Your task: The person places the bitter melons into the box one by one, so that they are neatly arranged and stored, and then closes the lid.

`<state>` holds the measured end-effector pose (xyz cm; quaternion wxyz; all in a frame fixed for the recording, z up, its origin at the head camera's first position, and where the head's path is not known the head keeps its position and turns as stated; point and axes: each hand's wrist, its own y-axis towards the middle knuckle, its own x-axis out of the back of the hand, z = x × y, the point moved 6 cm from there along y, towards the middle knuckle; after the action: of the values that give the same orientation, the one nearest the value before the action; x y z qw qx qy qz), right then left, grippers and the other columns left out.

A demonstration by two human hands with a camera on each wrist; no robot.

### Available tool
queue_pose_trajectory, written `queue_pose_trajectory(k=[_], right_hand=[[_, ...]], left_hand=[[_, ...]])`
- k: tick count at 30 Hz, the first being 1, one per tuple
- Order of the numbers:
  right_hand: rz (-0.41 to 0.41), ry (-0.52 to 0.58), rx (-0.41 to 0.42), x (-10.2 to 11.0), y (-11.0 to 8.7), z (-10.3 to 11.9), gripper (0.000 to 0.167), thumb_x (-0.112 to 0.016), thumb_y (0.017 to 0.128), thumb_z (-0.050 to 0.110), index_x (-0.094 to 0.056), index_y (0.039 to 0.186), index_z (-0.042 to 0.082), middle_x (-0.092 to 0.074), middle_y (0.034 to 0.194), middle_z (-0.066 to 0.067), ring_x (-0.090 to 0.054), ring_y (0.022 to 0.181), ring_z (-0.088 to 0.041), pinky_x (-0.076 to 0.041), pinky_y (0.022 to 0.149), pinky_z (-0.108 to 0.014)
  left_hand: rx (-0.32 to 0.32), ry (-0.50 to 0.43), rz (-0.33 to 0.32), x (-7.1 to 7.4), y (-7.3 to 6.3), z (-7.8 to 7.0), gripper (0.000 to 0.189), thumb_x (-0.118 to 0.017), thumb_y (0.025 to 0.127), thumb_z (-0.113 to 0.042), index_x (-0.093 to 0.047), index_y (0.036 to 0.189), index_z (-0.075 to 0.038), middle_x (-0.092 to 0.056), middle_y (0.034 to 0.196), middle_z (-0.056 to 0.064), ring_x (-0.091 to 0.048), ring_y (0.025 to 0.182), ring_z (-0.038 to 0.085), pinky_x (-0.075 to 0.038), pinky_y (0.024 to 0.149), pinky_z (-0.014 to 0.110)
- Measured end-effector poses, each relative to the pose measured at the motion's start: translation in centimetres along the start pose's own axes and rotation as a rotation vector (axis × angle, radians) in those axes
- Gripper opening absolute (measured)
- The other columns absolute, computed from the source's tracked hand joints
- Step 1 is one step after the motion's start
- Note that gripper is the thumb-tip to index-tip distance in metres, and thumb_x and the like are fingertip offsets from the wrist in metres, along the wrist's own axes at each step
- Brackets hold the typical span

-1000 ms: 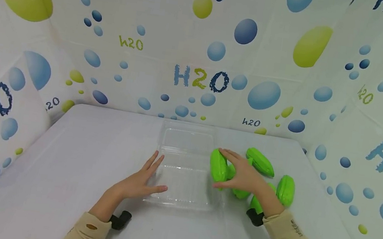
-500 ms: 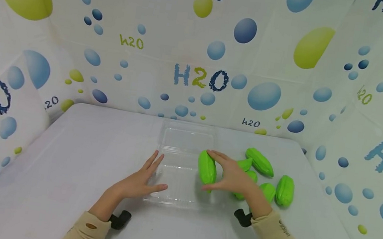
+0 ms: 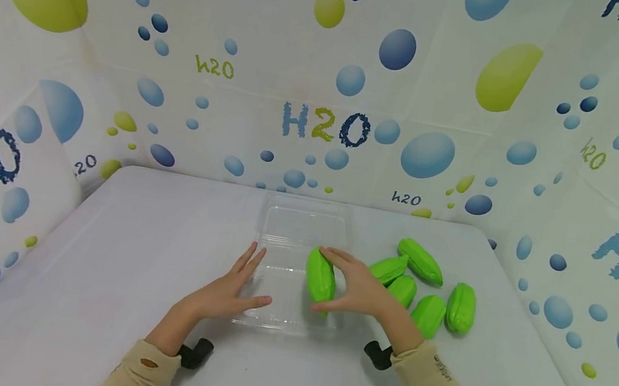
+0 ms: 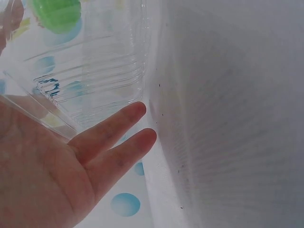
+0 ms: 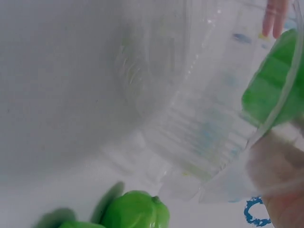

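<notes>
A clear plastic clamshell box (image 3: 281,290) lies with its lid (image 3: 305,222) folded back. My right hand (image 3: 361,288) holds an elongated, ridged, bright green toy vegetable (image 3: 321,276) between thumb and fingers, over the right part of the box's base. Through the clear wall in the right wrist view, the same green vegetable (image 5: 273,83) shows blurred. My left hand (image 3: 219,295) stands at the box's left side, fingers spread and straight. Seen from the left wrist, two fingertips (image 4: 137,110) are at the clear wall (image 4: 109,66); whether they touch it I cannot tell.
Several matching green vegetables (image 3: 427,316) lie to the right on the white table (image 3: 117,272). One (image 3: 420,261) is farther back; another (image 3: 461,309) lies farthest right. Behind the table hangs a bubble-printed cloth (image 3: 249,113).
My right hand has carried the green vegetable leftward and slightly nearer, from the box's right edge to over its base. The left hand has stayed in place.
</notes>
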<state>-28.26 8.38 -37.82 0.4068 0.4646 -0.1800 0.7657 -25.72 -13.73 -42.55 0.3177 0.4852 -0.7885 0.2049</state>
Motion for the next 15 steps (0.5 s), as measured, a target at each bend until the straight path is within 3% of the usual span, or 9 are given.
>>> queue_pose_trajectory(k=[10,15], right_hand=[[0.017,-0.005,-0.028,-1.6,0.7,0.8,0.103,-0.080,0.061,0.052,-0.032,0.143,0.014,-0.030,0.145,-0.012,-0.030,0.130,-0.031,-0.033,0.099,-0.050],[0.024,-0.026,-0.044,-2.4,1.2,1.0,0.104,-0.078,0.060,0.057,-0.031,0.144,0.017,-0.031,0.145,-0.011,-0.032,0.130,-0.030,-0.034,0.098,-0.049]], left_hand=[[0.009,-0.008,0.007,-0.1,0.1,0.0,0.093,-0.059,0.084,-0.050,0.002,0.148,-0.021,0.013,0.152,0.008,-0.024,0.132,0.040,-0.027,0.097,0.060],[0.008,-0.002,0.002,-0.1,0.1,0.0,0.093,-0.059,0.084,-0.050,0.001,0.148,-0.021,0.012,0.152,0.008,-0.025,0.131,0.040,-0.028,0.097,0.060]])
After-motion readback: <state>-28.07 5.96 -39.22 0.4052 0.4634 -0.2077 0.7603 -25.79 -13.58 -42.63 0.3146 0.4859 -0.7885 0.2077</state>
